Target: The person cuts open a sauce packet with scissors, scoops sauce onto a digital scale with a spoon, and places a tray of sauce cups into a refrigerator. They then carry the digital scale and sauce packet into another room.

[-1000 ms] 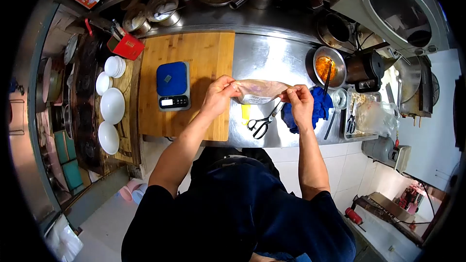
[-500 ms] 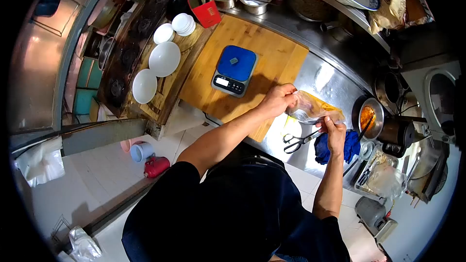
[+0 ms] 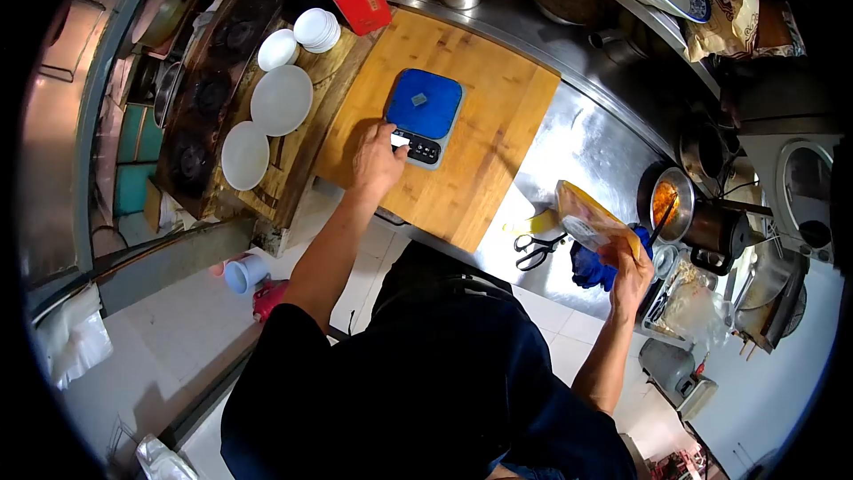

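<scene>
My left hand touches the near-left corner of a kitchen scale with a blue top, beside its lit display. Its thumb and forefinger are apart, and it holds nothing. The scale rests on a wooden board. My right hand is closed on one end of a clear plastic packet with a yellow edge, held up over the steel counter. Black-handled scissors lie to the left of the packet's lower part, and a blue cloth is beneath my right hand.
White bowls and a stack of small dishes stand on the left. A red holder is behind them. On the right are a metal bowl of orange food, a dark pot and a tray.
My left hand has let go of the packet and moved left to the scale. My right hand still holds the packet, which now hangs slanted. The view has turned towards the left.
</scene>
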### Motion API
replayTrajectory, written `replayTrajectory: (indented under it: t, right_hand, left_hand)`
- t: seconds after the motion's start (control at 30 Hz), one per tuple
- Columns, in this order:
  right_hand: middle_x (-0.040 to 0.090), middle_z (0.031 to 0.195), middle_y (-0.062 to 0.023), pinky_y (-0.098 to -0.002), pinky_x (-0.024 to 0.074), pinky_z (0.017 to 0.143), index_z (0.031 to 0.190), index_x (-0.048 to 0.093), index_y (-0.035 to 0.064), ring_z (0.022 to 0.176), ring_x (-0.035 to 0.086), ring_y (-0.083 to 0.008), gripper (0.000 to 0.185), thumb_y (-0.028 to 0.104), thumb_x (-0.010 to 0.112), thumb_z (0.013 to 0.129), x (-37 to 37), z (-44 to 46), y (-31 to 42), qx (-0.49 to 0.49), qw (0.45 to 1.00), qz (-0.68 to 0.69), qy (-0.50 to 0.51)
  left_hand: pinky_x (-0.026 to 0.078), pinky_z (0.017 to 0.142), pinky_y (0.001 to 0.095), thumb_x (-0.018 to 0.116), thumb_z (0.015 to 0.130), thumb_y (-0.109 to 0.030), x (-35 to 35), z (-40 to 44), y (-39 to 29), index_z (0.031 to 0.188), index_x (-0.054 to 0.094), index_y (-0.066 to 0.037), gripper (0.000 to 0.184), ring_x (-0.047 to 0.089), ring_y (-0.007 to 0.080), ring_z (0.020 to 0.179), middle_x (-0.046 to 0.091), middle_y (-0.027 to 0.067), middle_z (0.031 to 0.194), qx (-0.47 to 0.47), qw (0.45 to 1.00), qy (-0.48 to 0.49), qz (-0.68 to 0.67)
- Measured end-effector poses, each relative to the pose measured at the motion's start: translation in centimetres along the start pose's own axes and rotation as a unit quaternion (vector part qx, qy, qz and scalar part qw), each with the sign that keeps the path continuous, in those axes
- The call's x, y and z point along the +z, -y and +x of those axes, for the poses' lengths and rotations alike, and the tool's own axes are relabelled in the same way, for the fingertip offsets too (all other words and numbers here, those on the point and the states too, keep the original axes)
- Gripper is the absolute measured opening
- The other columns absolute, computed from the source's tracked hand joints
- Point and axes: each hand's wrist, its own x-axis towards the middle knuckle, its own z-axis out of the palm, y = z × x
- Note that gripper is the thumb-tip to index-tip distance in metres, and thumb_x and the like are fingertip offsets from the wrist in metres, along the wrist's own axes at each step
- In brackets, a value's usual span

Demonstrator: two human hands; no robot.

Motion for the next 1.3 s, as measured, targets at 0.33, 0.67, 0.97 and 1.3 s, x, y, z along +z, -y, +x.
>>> replayTrajectory:
  t: [0.33,0.67,0.97,1.3]
  right_hand:
    - [0.075,0.086,-0.0120,-0.0261,0.0570,0.061,0.114,0.071,-0.0025,0.070,0.074,-0.0188,0.023,0.017,0.066,0.103,-1.9,-4.0,1.2,0.026,0.990,0.013,-0.136]
    - [0.075,0.087,-0.0110,-0.0286,0.0596,0.060,0.108,0.072,-0.0023,0.070,0.074,-0.0190,0.021,0.016,0.071,0.099,-3.6,-6.7,0.5,0.038,0.974,0.062,-0.216]
    - [0.075,0.088,-0.0139,-0.0281,0.0600,0.057,0.111,0.069,-0.0052,0.067,0.074,-0.0206,0.021,0.014,0.068,0.102,-7.2,-9.0,-1.5,0.023,0.965,0.082,-0.248]
    - [0.074,0.079,-0.0124,-0.0289,0.0586,0.059,0.105,0.072,-0.0047,0.065,0.072,-0.0186,0.022,0.017,0.067,0.103,-8.2,-9.2,-0.3,0.025,0.970,0.077,-0.230]
  left_hand:
    - [0.039,0.115,0.0521,0.084,0.083,-0.037,0.8,0.4,-0.3,0.153,0.037,-0.004,0.091,0.041,0.0455,0.142,0.044,0.0249,0.153,0.009,0.998,-0.040,0.038]
    - [0.034,0.118,0.0554,0.092,0.070,-0.049,2.6,-0.2,-2.8,0.162,0.013,-0.003,0.130,0.037,0.0481,0.144,0.037,0.0355,0.153,-0.124,0.988,0.020,0.088]
    - [0.048,0.104,0.0513,0.095,0.068,-0.035,1.6,1.2,-3.6,0.156,0.026,0.000,0.117,0.058,0.0460,0.124,0.060,0.0328,0.131,-0.139,0.986,0.001,0.094]
    - [0.058,0.078,0.0381,0.079,0.092,-0.016,1.4,-1.9,-0.2,0.117,0.070,-0.006,0.028,0.071,0.0211,0.100,0.073,0.0078,0.112,-0.252,0.819,0.242,-0.454]
